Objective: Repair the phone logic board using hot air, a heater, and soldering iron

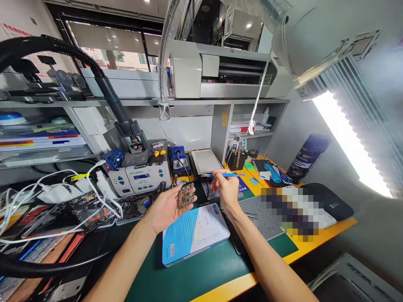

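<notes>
A small populated circuit board [185, 196] rests in my left hand [167, 208], held at its edges by thumb and fingers. It is raised above the far end of a blue-and-white flat box [197, 235] on the green mat. To the right, my right hand [227, 188] is closed around a slim blue pen-like tool [232, 175]. One end of the tool sticks out to the right; its exact kind is too small to tell. The two hands are apart, and the tool does not touch the board.
A grey perforated mat [262, 216] with tweezers [250, 215] lies right. A rework station [141, 178] and a blue soldering station [179, 156] stand behind. Cables and phone parts [90, 209] crowd the left. A spray can [308, 157] and bright lamp [349, 142] are right.
</notes>
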Tool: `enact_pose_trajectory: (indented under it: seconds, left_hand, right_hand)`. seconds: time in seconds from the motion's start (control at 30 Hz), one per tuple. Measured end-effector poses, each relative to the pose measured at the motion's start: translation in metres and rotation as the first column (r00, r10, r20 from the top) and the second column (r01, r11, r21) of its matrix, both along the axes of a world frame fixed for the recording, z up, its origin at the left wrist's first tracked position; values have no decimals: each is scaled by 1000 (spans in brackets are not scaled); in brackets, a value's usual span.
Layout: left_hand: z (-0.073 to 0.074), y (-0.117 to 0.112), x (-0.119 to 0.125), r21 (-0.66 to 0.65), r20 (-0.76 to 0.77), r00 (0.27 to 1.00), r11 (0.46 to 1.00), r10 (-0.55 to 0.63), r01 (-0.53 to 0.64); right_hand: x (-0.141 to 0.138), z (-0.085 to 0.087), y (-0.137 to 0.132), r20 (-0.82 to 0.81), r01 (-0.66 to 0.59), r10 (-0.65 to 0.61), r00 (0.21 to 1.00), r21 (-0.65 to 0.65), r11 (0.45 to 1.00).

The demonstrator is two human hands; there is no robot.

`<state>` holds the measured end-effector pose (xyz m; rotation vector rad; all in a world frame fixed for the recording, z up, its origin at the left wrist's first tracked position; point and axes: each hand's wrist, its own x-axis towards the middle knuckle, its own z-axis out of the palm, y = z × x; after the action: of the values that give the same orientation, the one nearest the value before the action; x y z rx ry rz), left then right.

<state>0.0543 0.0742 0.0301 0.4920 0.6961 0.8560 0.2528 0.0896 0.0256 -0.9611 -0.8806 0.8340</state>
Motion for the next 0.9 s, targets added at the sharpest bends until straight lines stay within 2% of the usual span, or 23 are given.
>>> enact_pose_trajectory:
  seconds: [0.1, 0.2, 0.3, 0.4, 0.5, 0.63, 0.9]
  left_hand:
    - [-4, 0, 4, 5, 46, 998, 999, 35, -35]
    - [-7, -2, 9, 32, 131, 988, 996, 82, -87]
    - [-11, -5, 14, 29, 189, 981, 998, 45, -51]
    - [-14, -6, 17, 33, 170, 982, 996, 80, -87]
    - [-15, -7, 20, 64, 108, 982, 985, 155, -162]
    - [-11, -6, 22, 118, 81, 988, 983, 133, -142]
    - [-12, -1, 16, 183, 24, 985, 968, 173, -174]
  right_hand:
    - [0, 3, -5, 18, -29, 28, 999, 33, 999]
    - [-7, 7, -16, 76, -167, 164, 984, 40, 985]
    - [-18, 7, -26, 178, -356, 353, 919, -12, 934]
    - [-26, 5, -31, 327, -440, 430, 841, -48, 897]
    - [-29, 1, -32, 387, -463, 454, 803, -76, 883]
    - [-25, -2, -29, 419, -465, 462, 781, -103, 879]
    - [-1, 0, -15, 453, -349, 343, 823, -73, 934]
